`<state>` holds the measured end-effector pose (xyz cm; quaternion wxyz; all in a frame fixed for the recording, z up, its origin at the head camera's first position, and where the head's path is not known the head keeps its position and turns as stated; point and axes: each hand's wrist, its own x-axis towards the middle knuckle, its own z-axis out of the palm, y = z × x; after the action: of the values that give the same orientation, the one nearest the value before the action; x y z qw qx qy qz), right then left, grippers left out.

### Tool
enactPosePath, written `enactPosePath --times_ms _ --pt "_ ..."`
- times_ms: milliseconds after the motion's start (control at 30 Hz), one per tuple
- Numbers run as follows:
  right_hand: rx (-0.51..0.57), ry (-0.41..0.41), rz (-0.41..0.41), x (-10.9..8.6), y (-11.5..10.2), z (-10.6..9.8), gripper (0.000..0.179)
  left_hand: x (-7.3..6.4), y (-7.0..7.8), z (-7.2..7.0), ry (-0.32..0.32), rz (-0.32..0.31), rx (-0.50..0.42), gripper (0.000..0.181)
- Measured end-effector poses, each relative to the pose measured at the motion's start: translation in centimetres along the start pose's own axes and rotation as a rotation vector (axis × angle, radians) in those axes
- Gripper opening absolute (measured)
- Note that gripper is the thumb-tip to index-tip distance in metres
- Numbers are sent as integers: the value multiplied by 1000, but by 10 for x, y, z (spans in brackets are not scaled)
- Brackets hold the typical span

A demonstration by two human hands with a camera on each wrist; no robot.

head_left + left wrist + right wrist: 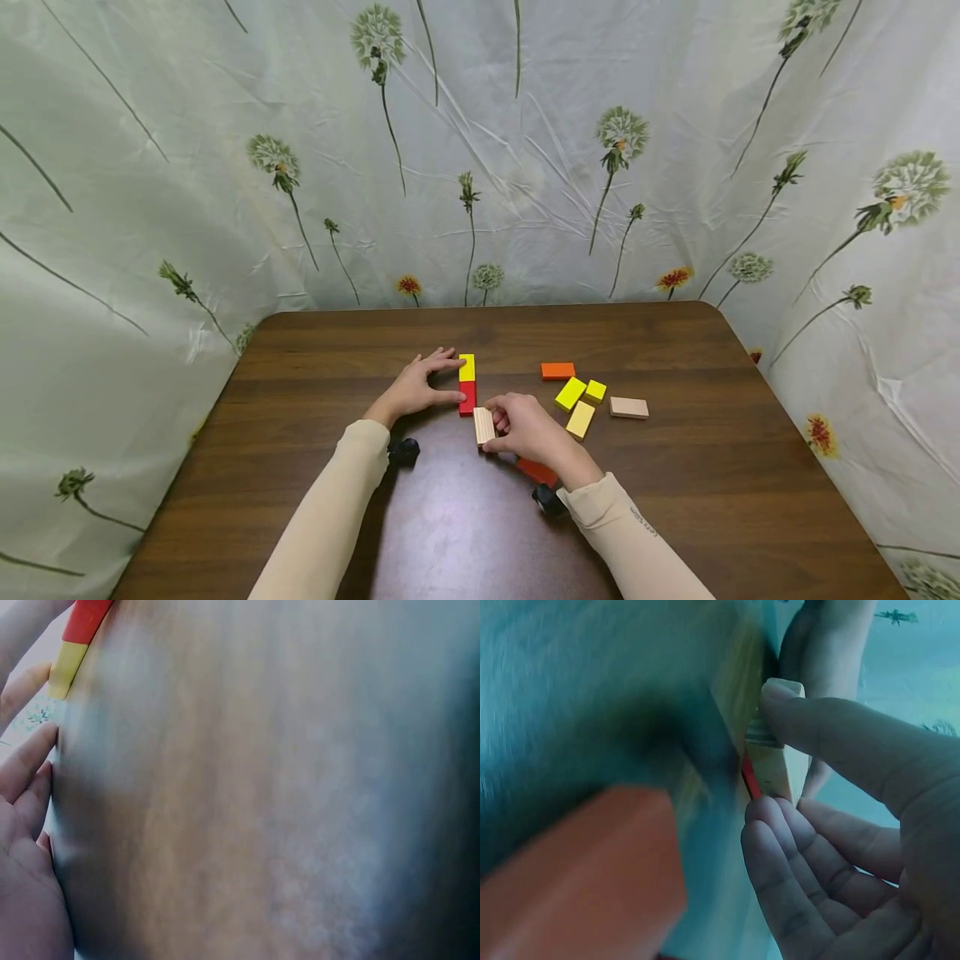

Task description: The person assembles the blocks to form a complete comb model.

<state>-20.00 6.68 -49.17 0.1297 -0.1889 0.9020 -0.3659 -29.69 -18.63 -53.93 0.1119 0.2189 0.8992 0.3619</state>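
A yellow block (pixel 467 367) and a red block (pixel 467 400) lie end to end in a line on the table. My left hand (pixel 417 385) is at their left side, index fingertip at the yellow one and thumb at the red one, fingers extended. Between thumb and fingertips, my right hand (pixel 525 425) pinches a plain wooden block (pixel 483 427) by its two ends. That block is close to the near end of the red one. In the right wrist view the wooden block (pixel 776 765) shows between the thumb and fingers, a strip of red behind it.
On the brown table (pixel 300 500), right of the hands, lie an orange block (pixel 557 372), a yellow block (pixel 571 393), a small yellow block (pixel 595 392), a pale yellow block (pixel 581 420) and a pinkish wooden block (pixel 628 407). A red-orange block (pixel 537 471) is partly under the right wrist.
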Motion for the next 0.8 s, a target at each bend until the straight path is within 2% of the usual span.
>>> enactPosePath --times_ms 400,800 --pt "-28 6 19 2 -9 13 54 4 5 0 -1 22 -11 71" --pt "3 46 77 3 -15 31 56 -5 4 0 14 1 -21 69"
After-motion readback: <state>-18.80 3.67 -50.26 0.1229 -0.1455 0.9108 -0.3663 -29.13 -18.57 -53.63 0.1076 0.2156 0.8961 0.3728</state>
